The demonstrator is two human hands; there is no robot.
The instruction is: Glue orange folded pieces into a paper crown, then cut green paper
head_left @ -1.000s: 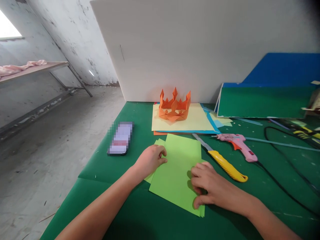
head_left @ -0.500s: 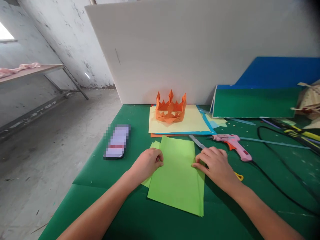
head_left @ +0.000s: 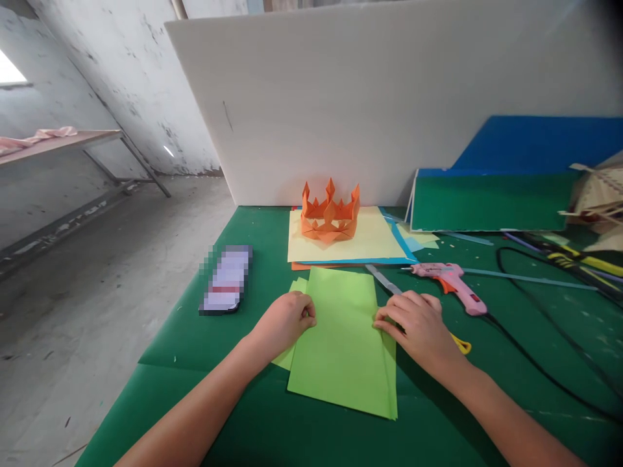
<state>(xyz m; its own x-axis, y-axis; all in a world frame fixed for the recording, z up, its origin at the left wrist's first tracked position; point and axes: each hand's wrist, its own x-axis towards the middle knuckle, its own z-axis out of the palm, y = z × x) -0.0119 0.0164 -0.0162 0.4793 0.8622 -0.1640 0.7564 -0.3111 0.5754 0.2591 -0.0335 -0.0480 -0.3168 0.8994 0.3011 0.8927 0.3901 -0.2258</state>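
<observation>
Head view, with an orange paper crown (head_left: 329,213) as our reference mark. Light green paper (head_left: 341,350), further layers showing at both sides, lies on the green-covered table (head_left: 204,340), on the near side of the crown. Left hand (head_left: 282,324): thumb and fingers drawn together on the paper's left edge. Right hand (head_left: 416,327): pinching the right edge; we cannot tell how many layers either takes. Changed within the last second: the right hand, earlier spread lower over the paper's face, has moved up to pinch its edge; the left has kept its place. We judge that the work now has a hold on two opposite sides. Containers: we can identify none; a beige item (head_left: 601,191), far right of the crown, may be one, its inside hidden. Stack of coloured sheets (head_left: 374,240): directly under the crown, bearing it. Phone (head_left: 228,279), screen blurred: left of the crown, nearer us. Yellow-handled knife (head_left: 383,279): right of the crown, nearer, partly covered by the right hand. Pink glue gun (head_left: 460,282): farther right of the crown. White board (head_left: 311,97): upright behind the crown.
</observation>
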